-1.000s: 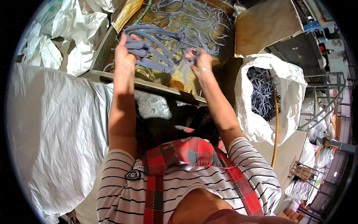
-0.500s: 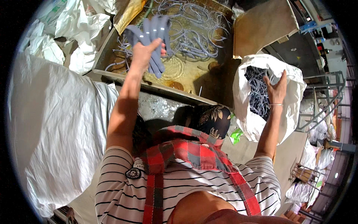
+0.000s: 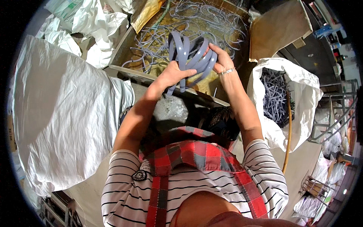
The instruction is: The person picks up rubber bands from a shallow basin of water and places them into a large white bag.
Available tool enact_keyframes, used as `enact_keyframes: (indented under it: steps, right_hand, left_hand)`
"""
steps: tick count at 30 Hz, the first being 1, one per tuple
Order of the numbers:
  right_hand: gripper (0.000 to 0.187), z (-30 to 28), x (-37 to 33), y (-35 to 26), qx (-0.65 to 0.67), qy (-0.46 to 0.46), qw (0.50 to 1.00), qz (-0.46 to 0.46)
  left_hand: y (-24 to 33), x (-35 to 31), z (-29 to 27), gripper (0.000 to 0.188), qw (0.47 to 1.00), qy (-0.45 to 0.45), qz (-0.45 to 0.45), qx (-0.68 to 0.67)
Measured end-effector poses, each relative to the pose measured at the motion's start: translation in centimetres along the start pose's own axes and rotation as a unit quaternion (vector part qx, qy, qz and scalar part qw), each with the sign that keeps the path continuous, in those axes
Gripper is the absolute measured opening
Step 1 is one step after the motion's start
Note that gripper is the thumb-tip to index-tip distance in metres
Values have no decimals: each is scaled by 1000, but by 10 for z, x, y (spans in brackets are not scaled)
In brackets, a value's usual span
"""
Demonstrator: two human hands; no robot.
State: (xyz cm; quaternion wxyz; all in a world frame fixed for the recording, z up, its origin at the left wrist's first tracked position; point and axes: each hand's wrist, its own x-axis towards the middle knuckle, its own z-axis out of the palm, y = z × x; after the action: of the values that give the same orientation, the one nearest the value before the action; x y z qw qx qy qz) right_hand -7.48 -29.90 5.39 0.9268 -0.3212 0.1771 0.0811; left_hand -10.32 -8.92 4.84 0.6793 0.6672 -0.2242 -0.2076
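Observation:
My two hands hold a bundle of glossy grey-purple rubbery strips (image 3: 183,53), bent into loops, over the near side of a shallow metal tank (image 3: 130,74). My left hand (image 3: 172,75) is closed round the lower left of the bundle, its thumb across the front. My right hand (image 3: 224,61) grips the right-hand loops, with the thumb side uppermost; some of its fingers are hidden behind them. Several strip ends hang below my left hand. In the tank, thin strips of similar colour (image 3: 151,47) lie tangled in shallow yellowish water.
To the right, an open white sack (image 3: 304,98) holds many thin strips (image 3: 273,92), with a long stick (image 3: 290,128) against it. A large white sack (image 3: 72,113) fills the left. Cardboard (image 3: 280,30) leans beyond the tank's right side.
My right hand has moved left from the white sack and taken hold of the bundle. My left hand has brought the bundle nearer and to the right.

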Motion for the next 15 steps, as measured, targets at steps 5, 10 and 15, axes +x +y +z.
enact_keyframes:
  steps: [5, 10, 15]
  right_hand:
    - [17, 25, -41, 5, -114, 4, 992, -56]
    - [19, 52, -86, 22, -488, -208, 845, -75]
    - [20, 24, -79, 59, -641, -351, 674, 108]
  left_hand:
    - [-3, 3, -16, 34, 966, 71, -96, -228]
    - [-1, 10, -47, 71, 882, 85, -125, -446]
    - [4, 7, -55, 62, 851, 9, -43, -524]
